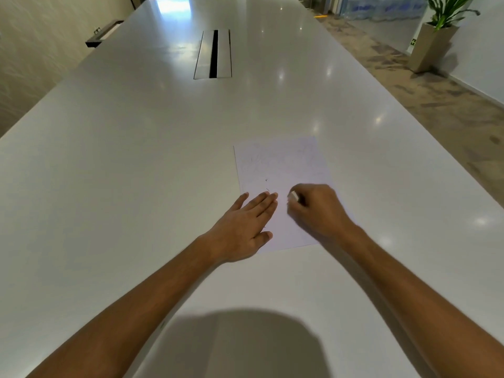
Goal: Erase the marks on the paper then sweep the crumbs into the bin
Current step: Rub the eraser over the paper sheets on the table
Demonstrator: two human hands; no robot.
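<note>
Right hand [317, 207]: fingers curled round a small white block eraser [293, 195], its tip showing just past the knuckles; rests over the lower right part of the sheet.

Left hand [243, 226]: flat, fingers straight and together, thumb apart; presses on the lower left part of the sheet, pinning it.

Thin white rectangular sheet of paper [281, 165]: lies flat on the surface between and beyond the two hands. Faint pencil marks [253, 159] cover its far half; a few small dark specks [266, 180], crumbs or leftover strokes, sit just beyond the left fingertips. Judged light, limp and liable to slide or crease under rubbing; best held by flat pressure close beside the spot being rubbed, not by an edge.

Eraser: judged small, slightly soft, grippy; best pinched near its working end.

Glossy white long surface [136, 173]: carries the sheet; judged slippery.

Beyond the sheet: recessed metal cable hatch [213, 54] in the surface. Far right of the sheet, on the floor: green plant in a tall beige planter [431, 47].

Bin: not in view.
</note>
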